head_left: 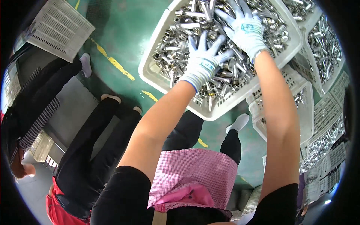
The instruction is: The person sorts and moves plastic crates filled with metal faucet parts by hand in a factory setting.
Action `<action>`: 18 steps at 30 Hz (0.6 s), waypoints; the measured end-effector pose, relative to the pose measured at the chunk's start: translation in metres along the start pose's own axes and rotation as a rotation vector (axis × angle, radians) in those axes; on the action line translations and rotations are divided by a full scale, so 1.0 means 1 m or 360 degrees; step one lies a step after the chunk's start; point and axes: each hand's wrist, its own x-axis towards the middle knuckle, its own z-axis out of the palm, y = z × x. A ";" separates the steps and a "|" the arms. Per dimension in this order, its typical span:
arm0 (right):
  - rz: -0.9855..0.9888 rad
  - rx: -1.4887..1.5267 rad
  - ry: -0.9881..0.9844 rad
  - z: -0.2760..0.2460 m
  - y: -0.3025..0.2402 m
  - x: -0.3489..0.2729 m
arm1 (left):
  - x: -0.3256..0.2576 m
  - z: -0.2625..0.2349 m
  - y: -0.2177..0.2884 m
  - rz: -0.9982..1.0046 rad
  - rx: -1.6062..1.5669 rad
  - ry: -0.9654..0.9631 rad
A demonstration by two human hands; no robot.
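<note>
A large white plastic crate in front of me is heaped with shiny metal parts, short tubular pieces that look like fittings or sockets. Both my hands wear white knit gloves with bluish fingertips and rest on the heap. Toward the middle, my left hand lies with its fingers spread over the parts. Farther off and to the right, my right hand has its fingers stretched out and apart on the pile. Neither hand grips a part that I can make out.
More white crates with metal parts stand to the right, one beside the large crate and another lower. At the left are a slatted white crate and people in dark trousers. Yellow lines mark the green floor.
</note>
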 end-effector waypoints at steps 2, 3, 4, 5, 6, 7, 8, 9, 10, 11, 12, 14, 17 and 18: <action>-0.0048 -0.0259 0.0101 0.023 0.023 -0.017 | 0.004 -0.004 0.018 -0.0037 -0.0034 0.0018; -0.0019 -0.0189 -0.0007 0.032 0.012 -0.032 | -0.010 -0.001 0.017 -0.0036 0.0014 -0.0045; -0.0061 -0.0084 0.0010 0.039 0.005 -0.055 | -0.020 0.000 0.020 -0.0030 0.0012 -0.0157; -0.0103 0.0032 0.0041 0.040 -0.004 -0.078 | -0.031 -0.004 0.020 -0.0024 0.0028 -0.0270; -0.0146 0.0138 0.0067 0.034 -0.014 -0.106 | -0.044 -0.005 0.020 -0.0041 0.0041 -0.0319; -0.0196 0.0261 0.0108 0.027 -0.025 -0.132 | -0.057 -0.009 0.019 -0.0071 0.0075 -0.0373; -0.0124 0.0307 0.0148 0.024 -0.025 -0.165 | -0.065 -0.012 0.031 -0.0124 0.0032 -0.0274; -0.0053 0.0353 0.0189 0.023 -0.018 -0.200 | -0.073 -0.010 0.039 -0.0118 0.0022 -0.0229; 0.0075 0.0357 0.0271 0.025 -0.005 -0.233 | -0.079 -0.010 0.051 -0.0107 -0.0041 -0.0120; 0.0202 0.0350 0.0349 0.024 0.013 -0.265 | -0.083 -0.010 0.066 -0.0094 -0.0116 -0.0008; 0.0709 0.1205 0.0346 0.015 0.020 -0.283 | -0.089 -0.016 0.079 -0.0027 -0.0202 0.0186; 0.1300 0.1189 0.0306 0.015 0.059 -0.344 | -0.082 -0.029 0.124 0.0362 -0.0550 0.0267; 0.1834 0.0452 0.0363 0.037 0.125 -0.441 | -0.109 0.034 0.188 0.0620 -0.0724 0.0011; 0.1847 0.0201 0.0399 0.050 0.149 -0.481 | -0.112 0.061 0.205 0.0501 -0.0529 -0.0381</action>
